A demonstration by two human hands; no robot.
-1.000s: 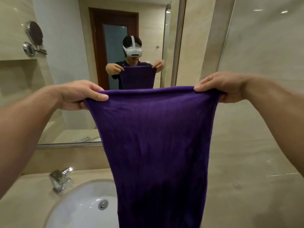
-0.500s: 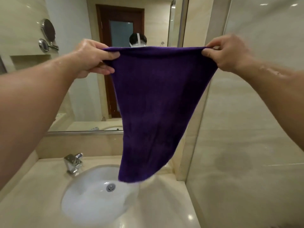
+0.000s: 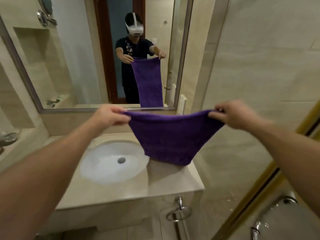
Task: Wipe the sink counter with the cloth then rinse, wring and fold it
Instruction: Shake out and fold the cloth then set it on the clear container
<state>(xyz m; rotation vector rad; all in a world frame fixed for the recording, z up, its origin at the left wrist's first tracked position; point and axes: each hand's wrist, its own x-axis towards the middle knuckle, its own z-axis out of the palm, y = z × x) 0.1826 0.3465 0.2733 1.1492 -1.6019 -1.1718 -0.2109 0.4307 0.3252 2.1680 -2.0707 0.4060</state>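
Pinch grips at both top corners: left hand [image 3: 110, 116] holds the purple cloth [image 3: 173, 135] between thumb and curled fingers at its left corner, and right hand [image 3: 232, 114] does the same at the right corner. Cloth hangs spread between them at centre frame, its top edge sagging slightly. It narrows toward a lower edge over the beige counter [image 3: 166, 181], just right of the white sink basin [image 3: 103, 167]. Contact with the counter cannot be told. Mirror [image 3: 78, 58] in the upper left of the frame reflects the person and the cloth. Chrome towel ring [image 3: 178, 213] hangs on the counter front, lower centre.

Dim warm indoor light, soft blur, wide-angle bending at edges
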